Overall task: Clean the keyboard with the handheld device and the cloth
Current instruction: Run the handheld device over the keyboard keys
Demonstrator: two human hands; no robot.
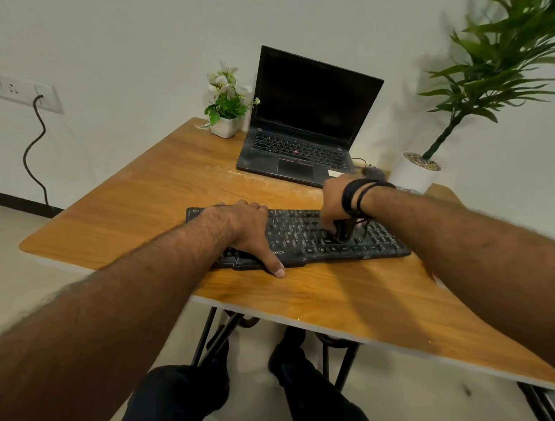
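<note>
Right grip [334, 203] clutches a dark handheld device [343, 230] on the keyboard [300, 239]; left [247, 228] lies flat.

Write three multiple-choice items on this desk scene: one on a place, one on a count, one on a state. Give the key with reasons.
1. Where does the left hand rest?
A. on the keyboard's left part
B. on the laptop
C. on the flower pot

2. How many potted plants are in view?
A. one
B. two
C. four

3. What state is the laptop in?
A. closed
B. open, screen lit
C. open, screen dark

Key: 1 A, the hand lies flat on the keyboard. 2 B, the small flowering plant and the tall leafy plant. 3 C, the lid is up and the screen is black.
</note>
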